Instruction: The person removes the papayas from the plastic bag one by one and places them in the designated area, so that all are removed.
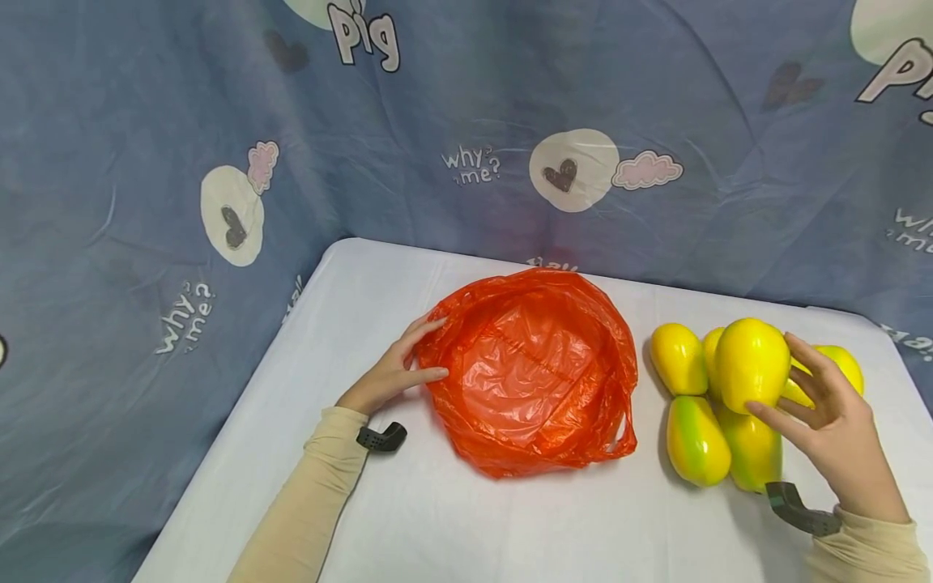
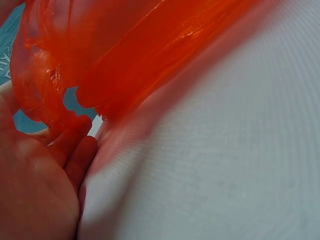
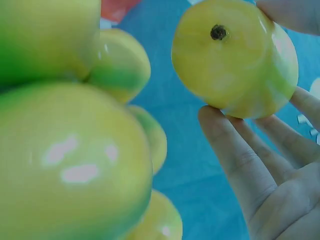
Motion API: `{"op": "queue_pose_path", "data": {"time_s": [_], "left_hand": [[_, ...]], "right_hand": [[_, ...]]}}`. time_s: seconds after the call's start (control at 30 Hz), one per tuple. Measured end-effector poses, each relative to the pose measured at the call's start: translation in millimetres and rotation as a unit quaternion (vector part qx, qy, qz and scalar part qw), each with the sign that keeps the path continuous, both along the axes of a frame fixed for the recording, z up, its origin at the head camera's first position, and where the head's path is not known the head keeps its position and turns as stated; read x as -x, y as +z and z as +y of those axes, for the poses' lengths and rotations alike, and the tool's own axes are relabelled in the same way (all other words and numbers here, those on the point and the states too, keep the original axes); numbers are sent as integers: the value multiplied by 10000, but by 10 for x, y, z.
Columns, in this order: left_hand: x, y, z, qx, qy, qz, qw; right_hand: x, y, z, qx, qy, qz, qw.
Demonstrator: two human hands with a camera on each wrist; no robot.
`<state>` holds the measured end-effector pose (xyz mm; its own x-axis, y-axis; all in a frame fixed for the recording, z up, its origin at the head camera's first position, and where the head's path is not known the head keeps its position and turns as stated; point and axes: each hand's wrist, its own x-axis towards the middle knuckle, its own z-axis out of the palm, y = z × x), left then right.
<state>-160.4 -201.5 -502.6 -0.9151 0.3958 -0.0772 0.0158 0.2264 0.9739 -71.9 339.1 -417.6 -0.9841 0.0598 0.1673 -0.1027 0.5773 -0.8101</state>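
Note:
A red plastic bag (image 1: 525, 380) lies with its mouth spread wide on the white table. At its left rim is my left hand (image 1: 397, 372), thumb and fingers spread apart and touching the thin plastic. In the left wrist view, the fingertips (image 2: 82, 150) rest against the bag's edge (image 2: 135, 75). My right hand (image 1: 838, 413) holds a glossy yellow mango (image 1: 752, 364) between thumb and fingers, above several others. The right wrist view shows the held mango's (image 3: 235, 55) dark stem end. Beneath and beside it lie yellow-green mangoes (image 1: 697, 441), some partly hidden by the held one.
The white tablecloth (image 1: 583, 526) covers the table, whose back edge meets a blue printed curtain (image 1: 437, 105). That curtain also hangs along the left side. A black wrist strap piece (image 1: 382, 437) sits at the left cuff, another (image 1: 798, 510) at the right.

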Motion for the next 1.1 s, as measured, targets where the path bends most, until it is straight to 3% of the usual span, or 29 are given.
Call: {"op": "queue_pose_path", "data": {"time_s": [0.1, 0.37, 0.67, 0.93, 1.1], "left_hand": [[3, -6, 2, -13, -2, 10, 10000], [10, -12, 17, 4, 0, 13, 10000], [-6, 13, 3, 65, 55, 0, 10000], [-19, 19, 12, 27, 66, -36, 10000], [-16, 19, 9, 21, 63, -27, 10000]], "right_hand": [[-27, -18, 91, 2, -99, -67, 9999], [-95, -65, 286, 787, -167, 156, 9966], [-146, -162, 448, -79, -513, 96, 9986], [-239, -229, 571, -604, -727, -449, 9945], [-265, -246, 637, -816, -650, -697, 9921]]}}
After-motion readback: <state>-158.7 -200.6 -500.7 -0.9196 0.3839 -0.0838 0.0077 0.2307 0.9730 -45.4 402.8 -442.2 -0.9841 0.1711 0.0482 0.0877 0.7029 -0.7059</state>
